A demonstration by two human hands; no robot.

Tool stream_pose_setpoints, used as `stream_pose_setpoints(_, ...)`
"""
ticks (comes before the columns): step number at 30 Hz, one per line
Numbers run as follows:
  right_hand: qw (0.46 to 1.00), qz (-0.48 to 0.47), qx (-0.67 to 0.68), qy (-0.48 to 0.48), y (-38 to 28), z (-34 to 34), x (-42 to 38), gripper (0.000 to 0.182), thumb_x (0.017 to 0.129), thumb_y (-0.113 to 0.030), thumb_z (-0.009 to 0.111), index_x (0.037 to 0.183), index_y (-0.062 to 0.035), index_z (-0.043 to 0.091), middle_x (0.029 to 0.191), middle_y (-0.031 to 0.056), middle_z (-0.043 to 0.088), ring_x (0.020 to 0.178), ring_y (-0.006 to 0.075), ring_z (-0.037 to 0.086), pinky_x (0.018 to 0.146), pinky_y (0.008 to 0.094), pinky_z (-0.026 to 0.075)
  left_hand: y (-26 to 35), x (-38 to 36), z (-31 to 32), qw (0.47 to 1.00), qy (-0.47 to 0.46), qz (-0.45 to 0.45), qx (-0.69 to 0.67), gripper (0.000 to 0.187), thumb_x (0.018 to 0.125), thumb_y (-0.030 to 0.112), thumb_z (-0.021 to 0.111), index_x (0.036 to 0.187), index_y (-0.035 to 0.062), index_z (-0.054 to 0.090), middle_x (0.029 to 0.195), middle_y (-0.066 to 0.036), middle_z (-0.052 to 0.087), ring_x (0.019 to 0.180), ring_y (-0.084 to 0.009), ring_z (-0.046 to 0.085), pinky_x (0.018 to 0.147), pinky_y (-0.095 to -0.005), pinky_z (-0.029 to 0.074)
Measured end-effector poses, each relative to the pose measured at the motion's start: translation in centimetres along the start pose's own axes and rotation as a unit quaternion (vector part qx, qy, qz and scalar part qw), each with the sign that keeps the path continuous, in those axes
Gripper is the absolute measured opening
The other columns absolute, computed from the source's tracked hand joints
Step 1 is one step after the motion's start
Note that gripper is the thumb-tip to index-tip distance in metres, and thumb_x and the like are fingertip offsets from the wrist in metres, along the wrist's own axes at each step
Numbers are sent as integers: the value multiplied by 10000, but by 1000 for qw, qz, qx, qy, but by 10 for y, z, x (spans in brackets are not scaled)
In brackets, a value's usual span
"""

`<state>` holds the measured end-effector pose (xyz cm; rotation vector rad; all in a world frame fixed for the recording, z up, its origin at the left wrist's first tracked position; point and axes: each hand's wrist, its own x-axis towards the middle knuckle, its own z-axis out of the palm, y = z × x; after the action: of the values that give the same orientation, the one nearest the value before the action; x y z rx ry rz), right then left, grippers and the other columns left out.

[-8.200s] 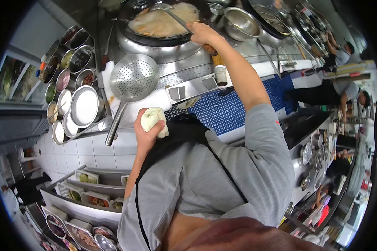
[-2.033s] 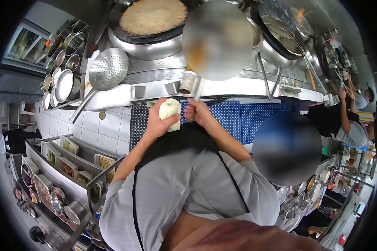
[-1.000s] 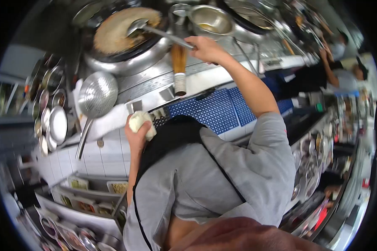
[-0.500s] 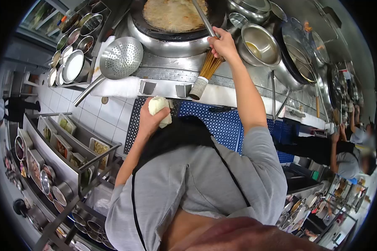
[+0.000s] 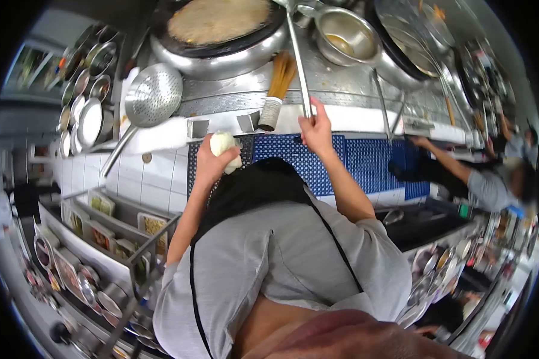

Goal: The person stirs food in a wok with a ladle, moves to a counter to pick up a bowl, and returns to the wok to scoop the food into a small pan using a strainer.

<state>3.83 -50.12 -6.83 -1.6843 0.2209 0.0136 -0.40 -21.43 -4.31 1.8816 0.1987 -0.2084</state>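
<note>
My left hand (image 5: 208, 164) is closed round a folded white cloth (image 5: 223, 143), held in front of the stove's edge. Around the lower end of a long metal-handled cooking tool (image 5: 298, 60) are the fingers of my right hand (image 5: 318, 133). The tool slants up over the stove top, and its head is cut off at the upper edge. A wok (image 5: 161, 39) full of light brown, frothy liquid (image 5: 218, 21) sits at the upper left. Between wok and tool lies a bamboo wok brush (image 5: 279, 78) with a wrapped grip. A perforated strainer (image 5: 154, 94) rests left of it.
A steel bowl (image 5: 348, 36) with some yellowish liquid stands right of the tool. Another wok (image 5: 395, 36) is beyond it. Stacked bowls (image 5: 91, 122) are at the left, ingredient containers (image 5: 102, 203) below. Another person (image 5: 488, 182) stands at the right.
My right hand has come back from the wok toward my body, bringing the tool's handle out past the stove's front edge. My left hand still grips the cloth. The view has shifted.
</note>
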Motion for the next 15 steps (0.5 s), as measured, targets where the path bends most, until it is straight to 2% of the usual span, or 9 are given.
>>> stream_pose_setpoints(1,995,-68,-70,34,38,-6,-13,590,849,-15,599,1397,-46,383,598,9,522,431,71,454,389,241,382,-11,11,-2,1000,5,-7,-13,568,691,255,793,1089,-65,545,943,-147,664,810,-196,632,750,-323,511)
stream_pose_setpoints(2,984,-114,-120,73,43,-8,-34,561,801,-22,618,1337,-6,451,616,14,536,546,67,488,539,238,431,-9,22,-6,999,-9,18,35,626,689,277,785,1142,-71,529,943,-176,659,851,-222,638,788,-347,506)
stream_pose_setpoints(4,993,-33,-78,83,52,-11,-76,574,792,-31,625,1343,-44,462,636,35,574,566,88,533,541,267,451,-5,41,-10,990,-42,68,113,670,679,279,772,1182,-75,505,1039,-238,641,907,-297,653,827,-384,506)
stream_pose_setpoints(7,984,30,-135,114,67,-3,-105,581,798,-60,619,1356,-54,458,645,86,604,554,159,580,559,308,479,-22,71,-3,915,9,248,319,701,677,283,754,1220,-61,475,1087,-282,607,925,-381,644,829,-436,513)
stream_pose_setpoints(10,976,46,-169,131,76,10,-108,606,794,-80,593,1378,-44,434,702,154,659,618,280,657,621,375,518,-30,81,3,869,-60,186,454,718,680,309,747,1230,-46,454,1066,-282,597,905,-427,630,803,-469,519)
stream_pose_setpoints(11,971,44,-187,140,80,15,-104,602,795,-77,579,1378,-42,433,713,161,662,632,293,661,633,385,521,-33,85,6,862,-62,194,464,736,685,333,743,1241,-37,435,1000,-266,601,879,-421,631,782,-475,521)
stream_pose_setpoints(12,967,42,-202,147,85,22,-99,598,795,-73,564,1378,-40,432,725,169,666,646,307,665,645,394,525,-31,86,5,864,-75,184,463,745,689,347,740,1251,-36,435,1030,-277,598,907,-426,626,803,-475,514)
stream_pose_setpoints(13,966,46,-208,149,88,30,-95,601,799,-64,540,1382,-35,400,724,184,659,664,364,652,662,441,520,-26,86,5,864,-87,173,464,755,693,360,737,1260,-36,435,1059,-288,596,935,-431,621,824,-475,507)
stream_pose_setpoints(15,964,30,-207,165,91,46,-86,611,800,-60,535,1387,-31,364,714,191,651,670,391,641,668,469,510,-22,84,2,866,-102,165,460,782,694,383,737,1282,-34,432,1091,-300,592,978,-436,613,848,-472,500)
